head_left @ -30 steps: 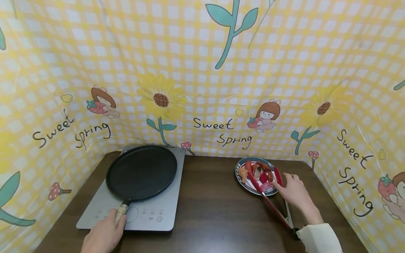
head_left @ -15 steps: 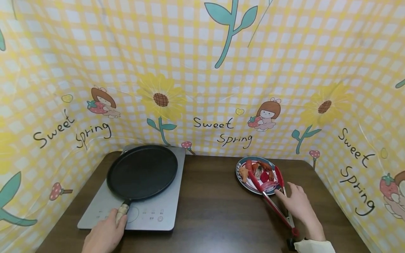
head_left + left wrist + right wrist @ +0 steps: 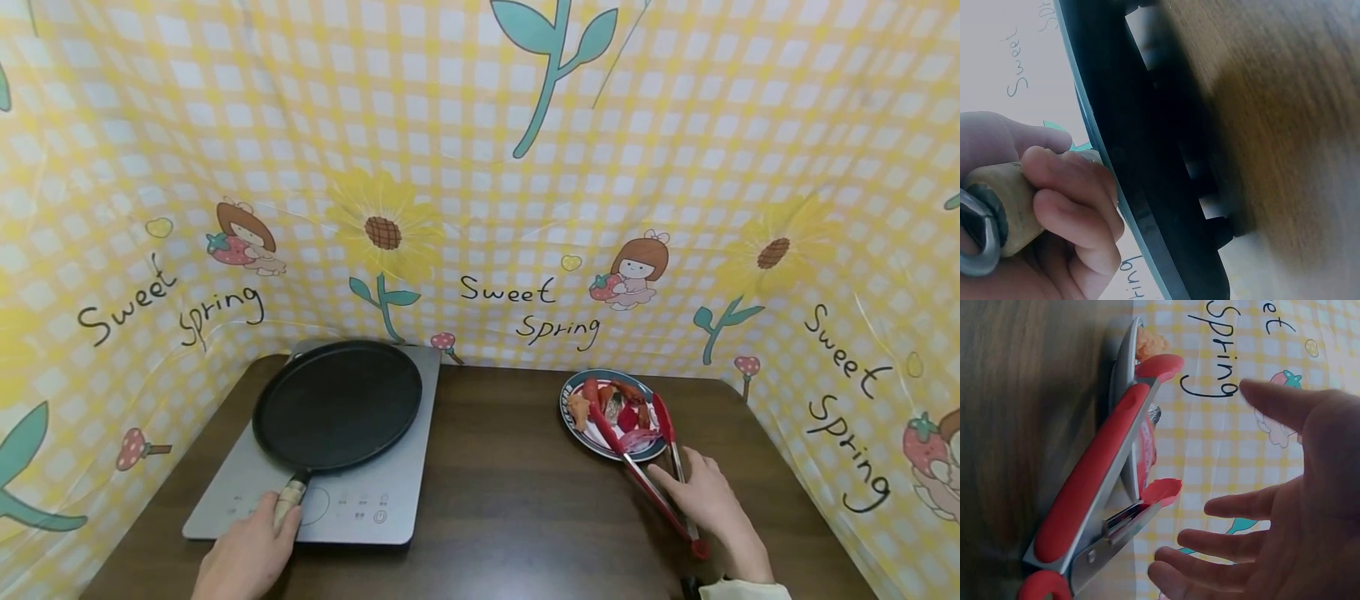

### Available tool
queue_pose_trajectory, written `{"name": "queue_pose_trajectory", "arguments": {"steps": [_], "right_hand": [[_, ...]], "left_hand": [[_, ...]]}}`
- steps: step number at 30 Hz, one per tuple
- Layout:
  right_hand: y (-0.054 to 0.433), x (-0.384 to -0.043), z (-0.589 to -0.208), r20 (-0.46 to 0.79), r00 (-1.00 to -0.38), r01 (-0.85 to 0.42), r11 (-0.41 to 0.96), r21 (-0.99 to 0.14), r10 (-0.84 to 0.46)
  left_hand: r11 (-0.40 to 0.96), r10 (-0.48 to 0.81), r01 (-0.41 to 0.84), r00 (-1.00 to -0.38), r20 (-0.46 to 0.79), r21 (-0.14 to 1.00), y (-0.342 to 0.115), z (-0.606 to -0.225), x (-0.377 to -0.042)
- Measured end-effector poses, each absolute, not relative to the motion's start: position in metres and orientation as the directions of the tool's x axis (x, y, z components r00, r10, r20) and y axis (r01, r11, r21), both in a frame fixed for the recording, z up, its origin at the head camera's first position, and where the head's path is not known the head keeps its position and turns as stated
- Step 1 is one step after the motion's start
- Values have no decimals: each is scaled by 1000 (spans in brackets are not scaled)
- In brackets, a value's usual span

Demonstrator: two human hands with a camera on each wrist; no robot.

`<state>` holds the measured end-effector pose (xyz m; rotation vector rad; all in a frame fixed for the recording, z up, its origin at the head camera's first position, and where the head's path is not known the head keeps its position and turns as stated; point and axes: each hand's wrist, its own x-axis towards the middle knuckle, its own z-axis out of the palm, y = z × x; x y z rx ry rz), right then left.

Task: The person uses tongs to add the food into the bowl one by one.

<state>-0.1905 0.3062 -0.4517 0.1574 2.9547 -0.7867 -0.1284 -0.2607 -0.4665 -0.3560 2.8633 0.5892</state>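
In the head view my left hand grips the handle of a flat black frying pan. The left wrist view shows its fingers curled round the beige handle end, near a metal hanging ring. Red and metal tongs lie with spread arms, their tips over a plate and their hinge end toward me. My right hand hovers beside them; in the right wrist view its fingers are extended, apart from the tongs. Food on the plate includes a sausage and a fried piece.
The pan rests on a silver induction cooktop at the left of the dark wooden table. A yellow checked cloth with printed flowers closes off the back and both sides.
My right hand has drawn back from the tongs toward me and lower, leaving them lying at the plate with their red hinge end uncovered. The left hand keeps its grip on the pan handle.
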Motion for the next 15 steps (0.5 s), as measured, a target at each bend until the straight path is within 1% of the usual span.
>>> {"name": "queue_pose_trajectory", "arguments": {"steps": [6,11,15], "right_hand": [[310,-192,-461,-144,-987,137,865,-482,76],[311,-194,-468,-150,-986,138,855,-500,72],[311,-195,-473,-144,-987,136,864,-485,74]], "left_hand": [[888,-196,-278,-949,-246,366,-262,-467,-129],[888,-196,-276,-951,-240,367,-263,-467,-129],[887,-193,-272,-953,-234,373,-262,-466,-129]]}}
